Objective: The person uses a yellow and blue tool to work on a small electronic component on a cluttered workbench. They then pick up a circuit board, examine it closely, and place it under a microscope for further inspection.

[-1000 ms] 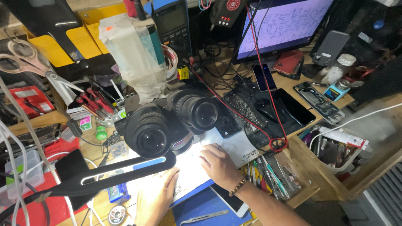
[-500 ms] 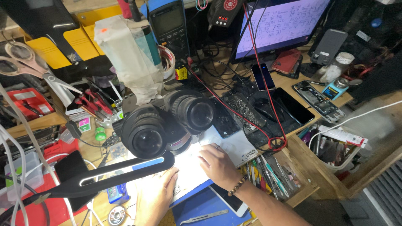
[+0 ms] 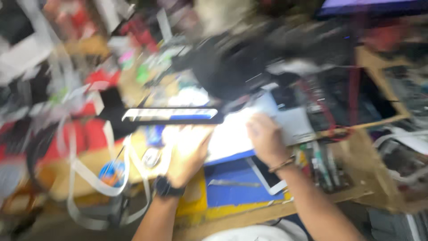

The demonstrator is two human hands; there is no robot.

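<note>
— Under the microscope [image 3: 232, 67], what were the hands doing?

— Both rested on the brightly lit white work pad [image 3: 232, 138] just below the microscope. The left hand [image 3: 189, 154] lay flat at the pad's left edge, fingers together, a dark watch [image 3: 168, 187] on its wrist. The right hand [image 3: 266, 138] sat at the pad's right side, fingers curled down; the blur hid whether it gripped anything.

— And around them?

— A black lamp bar [image 3: 169, 115] with a glowing strip crossed just above the left hand. Below the pad lay a blue mat [image 3: 232, 187], with a white-edged phone [image 3: 267, 176] beside the right wrist, which wore a beaded bracelet [image 3: 281, 165].
</note>
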